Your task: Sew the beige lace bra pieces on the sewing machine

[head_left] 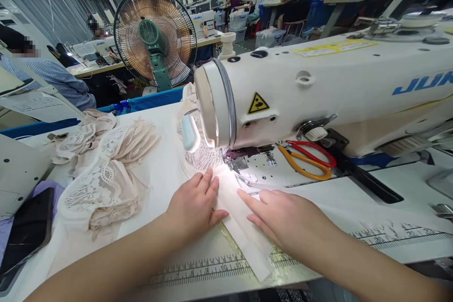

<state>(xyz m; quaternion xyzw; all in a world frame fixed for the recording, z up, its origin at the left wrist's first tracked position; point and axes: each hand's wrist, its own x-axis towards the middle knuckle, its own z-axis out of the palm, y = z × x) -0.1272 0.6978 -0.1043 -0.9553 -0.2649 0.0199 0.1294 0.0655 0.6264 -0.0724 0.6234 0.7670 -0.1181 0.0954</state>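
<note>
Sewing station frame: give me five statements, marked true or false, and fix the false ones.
1. The left hand lies on the pale fabric. True.
2. The lace pieces are piled to the right of the right hand. False: the lace pieces lie to the left of both hands.
3. A phone lies near the left edge of the view. True.
4. The left hand holds the orange-handled tool. False: the orange-handled tool lies below the arm of the sewing machine, in neither hand.
5. A fan stands beyond the sewing table. True.
</note>
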